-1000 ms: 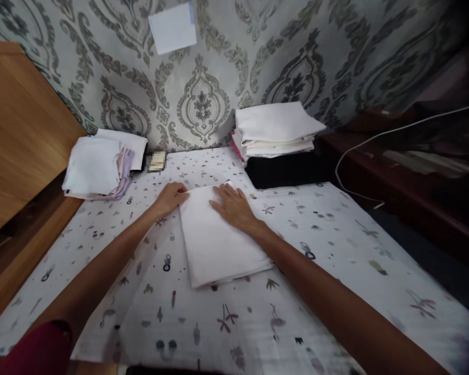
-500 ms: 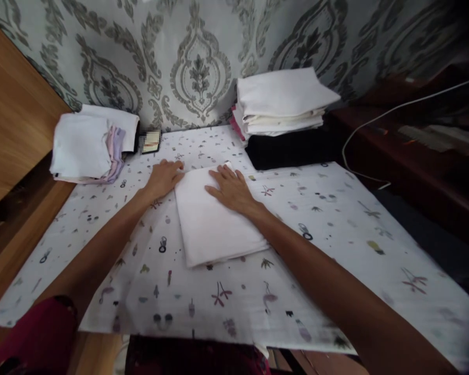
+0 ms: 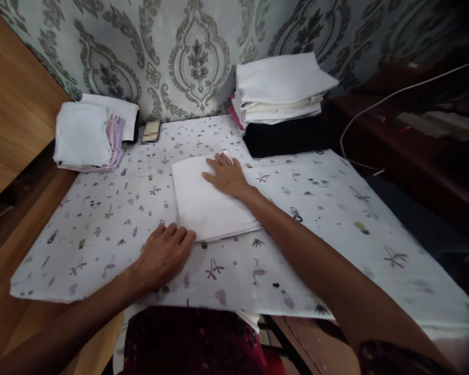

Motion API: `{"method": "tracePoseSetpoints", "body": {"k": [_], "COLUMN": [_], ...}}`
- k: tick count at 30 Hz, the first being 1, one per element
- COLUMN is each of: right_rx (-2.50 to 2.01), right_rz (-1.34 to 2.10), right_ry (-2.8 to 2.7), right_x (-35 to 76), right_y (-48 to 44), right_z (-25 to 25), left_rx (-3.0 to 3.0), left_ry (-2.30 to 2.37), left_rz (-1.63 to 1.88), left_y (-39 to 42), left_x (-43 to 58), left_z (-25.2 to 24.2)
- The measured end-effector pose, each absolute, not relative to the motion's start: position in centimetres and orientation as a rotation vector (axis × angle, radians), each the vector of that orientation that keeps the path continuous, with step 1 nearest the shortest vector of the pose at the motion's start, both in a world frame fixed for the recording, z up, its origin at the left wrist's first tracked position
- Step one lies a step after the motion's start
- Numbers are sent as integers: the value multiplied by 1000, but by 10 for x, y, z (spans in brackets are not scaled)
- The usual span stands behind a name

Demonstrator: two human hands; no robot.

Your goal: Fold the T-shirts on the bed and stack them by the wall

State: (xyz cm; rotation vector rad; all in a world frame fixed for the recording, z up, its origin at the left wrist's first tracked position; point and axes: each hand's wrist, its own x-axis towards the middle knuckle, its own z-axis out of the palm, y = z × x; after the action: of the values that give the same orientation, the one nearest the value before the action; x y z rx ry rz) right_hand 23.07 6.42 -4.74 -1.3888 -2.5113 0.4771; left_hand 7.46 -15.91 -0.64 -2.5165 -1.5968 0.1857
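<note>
Beneath our arms spreads a white printed sheet, and beyond it at twelve o'clock stands the patterned wall. A wooden panel rises at ten o'clock, and dark red furniture sits between two and three. At the clock's centre lies our folded white cloth, flat on the sheet. Well apart from it, a stack of folded whites is at one o'clock, a folded black cloth shows at the foot of that stack, and a smaller pile with lilac and pink edges is at ten. Our right hand rests palm down on the cloth's far edge, fingers apart, grasping nothing. Our left hand, fingers curled, touches its corner near seven o'clock; we cannot tell whether it pinches the fabric. A small, blurred thing lies near eleven.
</note>
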Motion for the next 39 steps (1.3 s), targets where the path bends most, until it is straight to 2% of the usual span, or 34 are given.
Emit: {"method": "tracePoseSetpoints", "body": {"k": [6,10,15,20,24,27,32,35,39], "right_rx": [-1357,-1275,-1128,-1093,-1016,-1058,-1389,-1527,-1562], "right_rz": [539,695,659,578,543,606,602,669,691], "right_ry": [-2471,-2290,-2142,-2381,-2408,-2369,-2163,-2108,-2105], "right_x": [228,248,314,364,375,373,349,322,288], "right_y": [72,66,-2,-75,-90,-81,-25,19,58], "right_z": [-49,-37,-17,-25,-29,-22,-19,-24,-29], "left_rx": [-2529,-2666,-2826,-2983,-3071,-2826,-1961,-1507,-1307], "left_ry": [-1721,-1687,-1514,-1438,-1467,-1868,-2805,-3115,-3348], "left_rz": [216,59,-308,-296,-373,-772,-1840,-2431,-2806], "left_y": [-170,-164,-139,-122,-124,-126,-122,-121,-122], "left_x": [78,77,89,98,90,77,58,58,79], "left_z": [-8,9,22,4,-3,-5,-8,0,8]}}
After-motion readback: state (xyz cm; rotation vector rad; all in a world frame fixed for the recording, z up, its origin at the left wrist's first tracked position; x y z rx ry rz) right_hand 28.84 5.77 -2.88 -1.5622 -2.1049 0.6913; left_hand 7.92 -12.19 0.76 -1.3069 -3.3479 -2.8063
